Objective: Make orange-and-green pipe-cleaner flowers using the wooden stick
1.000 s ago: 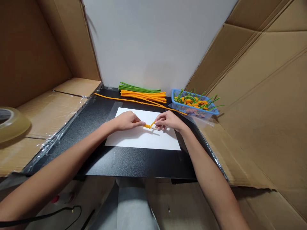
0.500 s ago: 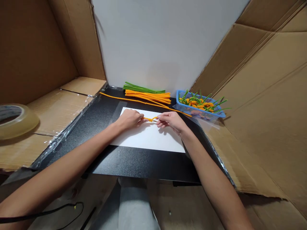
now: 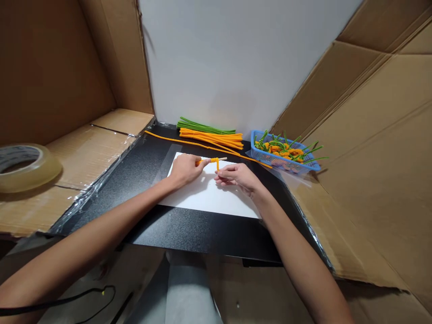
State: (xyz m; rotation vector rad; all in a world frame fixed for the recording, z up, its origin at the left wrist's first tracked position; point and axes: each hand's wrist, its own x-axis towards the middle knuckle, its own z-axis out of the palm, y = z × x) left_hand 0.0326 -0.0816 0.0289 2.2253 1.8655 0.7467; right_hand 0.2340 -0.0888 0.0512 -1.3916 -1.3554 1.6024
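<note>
the table [image 3: 202, 236] is black and glossy under the light; if its surface is as slick as it looks, anything dropped could slide. on it lies a white sheet [image 3: 212, 198], under both hands, which might shift if a wrist drags on it. the blue basket [image 3: 259, 153], at the right rear, is heaped with orange-and-green pieces; their green ends poke past the rim, so a sleeve or forearm could snag one. behind the sheet rest the orange bundle [image 3: 211, 136] and the green bundle [image 3: 204, 126], with a long loose stem [image 3: 172, 137] in front that a knuckle might catch. the left hand [image 3: 189, 167] is closed around the coiled part of a thin stick [image 3: 223, 158], over the sheet's far edge; a slack grip would probably let the stick spin and the coils loosen. the right hand [image 3: 236, 176] pinches the short tail of the orange strand [image 3: 218, 165], below the stick; letting go could unwind it, and pulling too hard might bunch the turns or slip them off the bare tip.
</note>
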